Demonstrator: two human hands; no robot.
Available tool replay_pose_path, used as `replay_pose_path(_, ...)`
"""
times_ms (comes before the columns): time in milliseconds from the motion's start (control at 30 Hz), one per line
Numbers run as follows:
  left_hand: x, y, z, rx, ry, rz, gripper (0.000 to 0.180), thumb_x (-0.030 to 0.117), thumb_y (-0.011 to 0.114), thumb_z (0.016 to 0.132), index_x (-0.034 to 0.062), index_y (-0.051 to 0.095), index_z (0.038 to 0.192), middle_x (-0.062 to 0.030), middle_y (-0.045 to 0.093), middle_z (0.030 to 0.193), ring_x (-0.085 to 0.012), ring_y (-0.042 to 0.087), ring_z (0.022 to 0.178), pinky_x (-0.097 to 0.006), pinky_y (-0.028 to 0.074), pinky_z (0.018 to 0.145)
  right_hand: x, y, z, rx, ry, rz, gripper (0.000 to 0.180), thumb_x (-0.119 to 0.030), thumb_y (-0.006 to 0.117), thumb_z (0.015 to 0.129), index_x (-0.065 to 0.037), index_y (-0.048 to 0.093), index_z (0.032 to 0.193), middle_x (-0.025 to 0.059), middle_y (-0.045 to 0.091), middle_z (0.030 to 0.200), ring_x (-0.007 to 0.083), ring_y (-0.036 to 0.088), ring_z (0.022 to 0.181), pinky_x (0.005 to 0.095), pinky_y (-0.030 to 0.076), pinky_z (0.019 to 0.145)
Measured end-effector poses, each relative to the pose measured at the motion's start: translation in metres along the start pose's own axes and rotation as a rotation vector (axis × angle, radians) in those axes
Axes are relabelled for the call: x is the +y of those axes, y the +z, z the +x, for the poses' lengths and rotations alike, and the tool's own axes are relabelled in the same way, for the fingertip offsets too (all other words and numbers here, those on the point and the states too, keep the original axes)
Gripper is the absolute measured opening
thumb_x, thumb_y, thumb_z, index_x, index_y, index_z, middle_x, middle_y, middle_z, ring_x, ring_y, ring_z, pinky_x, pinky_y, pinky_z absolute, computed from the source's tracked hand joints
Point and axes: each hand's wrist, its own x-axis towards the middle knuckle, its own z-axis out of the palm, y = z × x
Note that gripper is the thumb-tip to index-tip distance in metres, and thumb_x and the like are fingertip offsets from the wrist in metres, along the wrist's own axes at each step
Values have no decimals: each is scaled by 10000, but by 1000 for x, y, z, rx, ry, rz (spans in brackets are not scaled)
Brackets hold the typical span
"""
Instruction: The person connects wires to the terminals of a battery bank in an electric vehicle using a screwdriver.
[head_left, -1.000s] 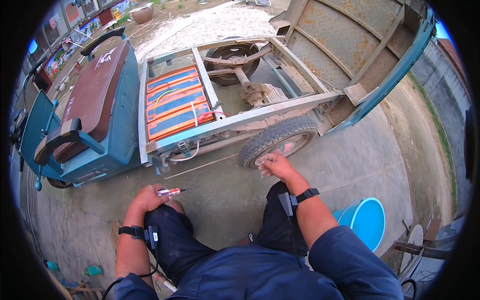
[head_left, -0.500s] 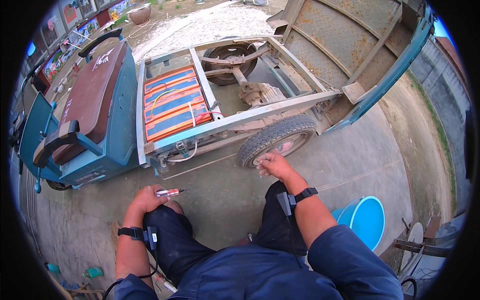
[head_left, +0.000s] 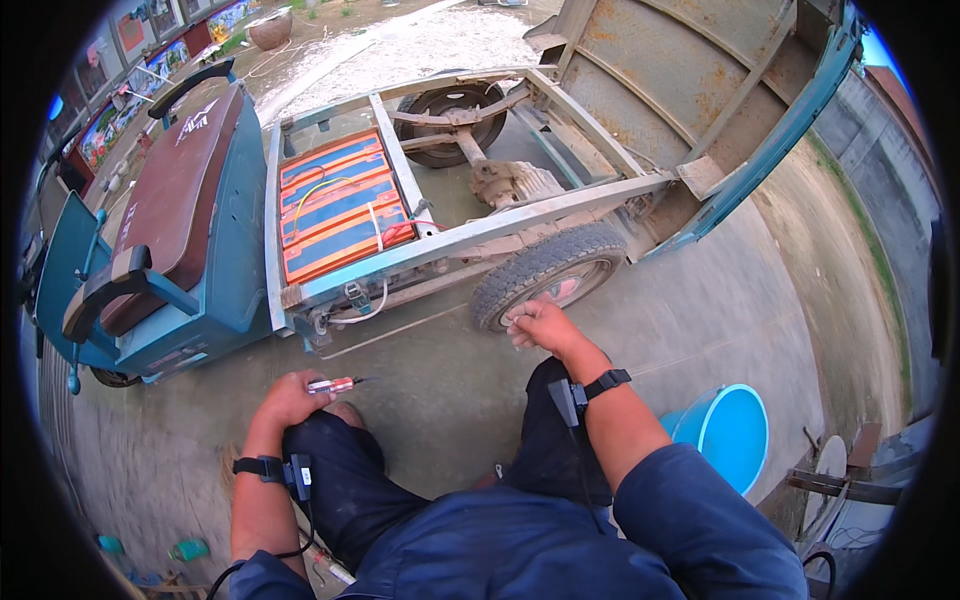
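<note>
My left hand [head_left: 292, 398], above my left knee, is closed around a screwdriver [head_left: 333, 385] with a red and clear handle; its thin dark shaft points right. My right hand [head_left: 546, 327] is raised over my right knee, fingers curled and pinched together; whatever they hold, if anything, is too small to make out. Behind that hand stands the near rear wheel [head_left: 545, 270] of a cargo tricycle. Orange and blue batteries [head_left: 342, 215] lie side by side in its bare metal frame [head_left: 470, 240], with red and yellow wires on top.
The rusty cargo bed [head_left: 680, 75] is tipped up at the right rear. At the left is the teal front body with a brown seat [head_left: 180, 200]. A blue bucket [head_left: 735, 435] stands right of my right arm. Green bottles [head_left: 188, 549] lie at the lower left.
The view has shifted slightly, so the tricycle sits a little further left and up. Both hands keep nearly the same pose, the left still holding the screwdriver.
</note>
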Motion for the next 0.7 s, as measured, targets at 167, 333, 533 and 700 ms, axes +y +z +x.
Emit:
replay_pose_path(167,5,3,-3,34,12,-53,432,333,799,778,33,721,1079,-147,730,916,-271,685,836,-394,535,786,1,2,1,38,41,29,211,-159,570,964,-38,658,1113,70,718,926,157,681,684,281,516,574)
replay_pose_path(333,2,2,-1,30,16,-40,424,326,801,771,31,725,1066,-140,727,889,-258,682,803,-389,536,766,-1,3,0,41,37,47,206,-147,574,952,-40,660,1105,79,723,925,159,688,682,284,520,578)
replay_pose_path(533,8,0,-3,41,38,-3,404,330,796,770,29,730,1030,-138,724,852,-251,683,778,-385,537,745,-3,3,-2,44,25,30,218,-148,573,947,-41,662,1115,85,730,930,163,690,671,290,524,576)
replay_pose_path(700,10,-1,-3,28,39,-2,396,338,797,766,30,733,1006,-140,725,842,-254,688,773,-387,536,738,-2,3,0,45,29,33,234,-144,570,943,-34,663,1127,88,731,926,165,689,665,294,525,574)
